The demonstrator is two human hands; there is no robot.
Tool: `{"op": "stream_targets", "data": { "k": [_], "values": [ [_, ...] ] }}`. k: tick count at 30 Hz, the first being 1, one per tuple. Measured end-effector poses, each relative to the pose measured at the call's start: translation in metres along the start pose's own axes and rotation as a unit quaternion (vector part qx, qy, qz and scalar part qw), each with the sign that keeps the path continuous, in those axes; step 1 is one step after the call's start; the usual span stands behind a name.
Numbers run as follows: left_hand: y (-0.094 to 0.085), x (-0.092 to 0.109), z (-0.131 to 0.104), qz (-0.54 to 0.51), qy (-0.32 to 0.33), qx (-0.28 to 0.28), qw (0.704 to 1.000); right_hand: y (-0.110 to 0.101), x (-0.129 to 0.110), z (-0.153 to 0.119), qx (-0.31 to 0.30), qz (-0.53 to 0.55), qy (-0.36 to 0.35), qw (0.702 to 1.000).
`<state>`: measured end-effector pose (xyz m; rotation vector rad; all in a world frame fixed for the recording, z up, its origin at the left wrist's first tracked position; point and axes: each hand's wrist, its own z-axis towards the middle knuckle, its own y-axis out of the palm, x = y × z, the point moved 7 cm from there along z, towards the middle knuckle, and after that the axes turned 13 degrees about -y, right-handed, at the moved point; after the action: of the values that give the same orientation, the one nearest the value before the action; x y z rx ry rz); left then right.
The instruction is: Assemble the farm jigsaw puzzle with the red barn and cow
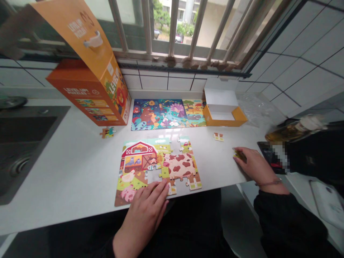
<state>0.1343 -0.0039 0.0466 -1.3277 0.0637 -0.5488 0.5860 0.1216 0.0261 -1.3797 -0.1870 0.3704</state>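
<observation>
A farm jigsaw puzzle with a red barn, a cow, a hen and a pig lies partly assembled on the white counter. Gaps show in its middle, at its top right and along its lower edge. My left hand rests flat on the puzzle's lower edge, fingers stretched out. Off to the right, my right hand pinches a small puzzle piece at the counter surface; most of that piece is hidden. One loose brown-and-white piece lies between the puzzle and my right hand. Another loose piece sits near the orange box.
A tall orange puzzle box stands open at the back left, beside a dark sink. Behind the puzzle lie finished picture panels and an open yellow box. Clear plastic wrap and a bottle are at the right.
</observation>
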Motion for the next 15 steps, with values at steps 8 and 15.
{"op": "stream_targets", "data": {
  "k": [8,15],
  "values": [
    [0.003,0.003,-0.002,0.025,0.001,-0.003,1.0,-0.028,-0.068,0.027,0.047,0.097,-0.07,0.992],
    [-0.001,0.004,-0.001,0.024,-0.003,-0.006,1.0,-0.019,-0.211,0.022,0.074,0.251,-0.138,0.955]
  ]
}}
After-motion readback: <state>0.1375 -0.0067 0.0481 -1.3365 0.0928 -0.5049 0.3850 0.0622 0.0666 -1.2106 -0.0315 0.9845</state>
